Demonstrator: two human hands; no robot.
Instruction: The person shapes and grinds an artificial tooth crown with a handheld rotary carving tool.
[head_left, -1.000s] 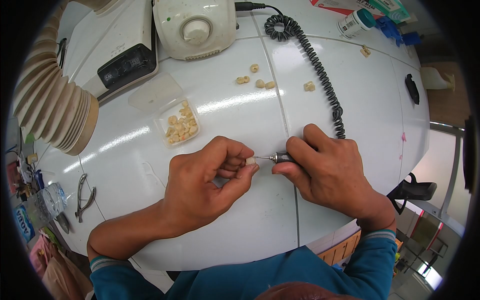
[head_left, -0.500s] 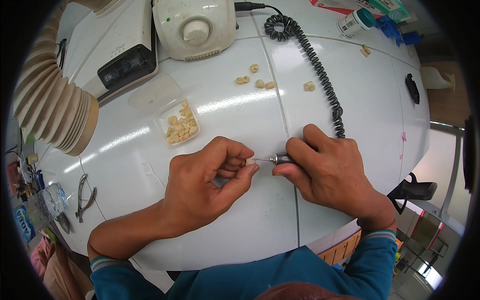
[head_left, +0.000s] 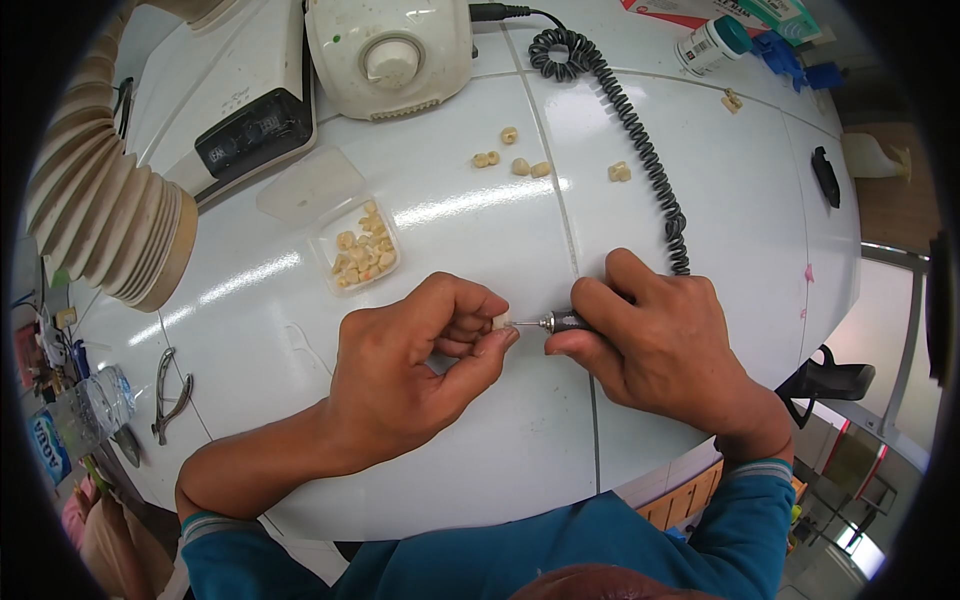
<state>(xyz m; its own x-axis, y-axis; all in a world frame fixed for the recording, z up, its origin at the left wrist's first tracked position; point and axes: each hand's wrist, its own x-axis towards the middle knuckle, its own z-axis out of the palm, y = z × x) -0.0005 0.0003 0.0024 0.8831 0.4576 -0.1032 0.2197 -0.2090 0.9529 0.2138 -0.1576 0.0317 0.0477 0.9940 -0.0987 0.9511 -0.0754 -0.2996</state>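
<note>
Between thumb and fingertips, my left hand (head_left: pixel 415 370) pinches a small whitish tooth-shaped piece (head_left: pixel 500 322). My right hand (head_left: pixel 655 335) is wrapped round a dark rotary handpiece (head_left: pixel 568 320), whose thin metal bit (head_left: pixel 528 322) points left and reaches the piece. Whether the tip touches it is too small to tell. A clear plastic box (head_left: pixel 394 270) holding several yellowish tooth-shaped pieces stands above my left hand. More such pieces (head_left: pixel 520 167) lie loose on the white tabletop (head_left: pixel 480 440).
A beige control unit (head_left: pixel 390 65) and a ribbed hose (head_left: pixel 110 210) are at the upper left. A coiled black cord (head_left: pixel 640 135) runs down to my right hand. Pliers (head_left: pixel 168 395) lie at the left; a green-capped bottle (head_left: pixel 712 47) is at the upper right.
Both hands hold nearly the same pose, with the bit and the small piece shifting only very slightly. Pink and tan fabric at the lower left has moved.
</note>
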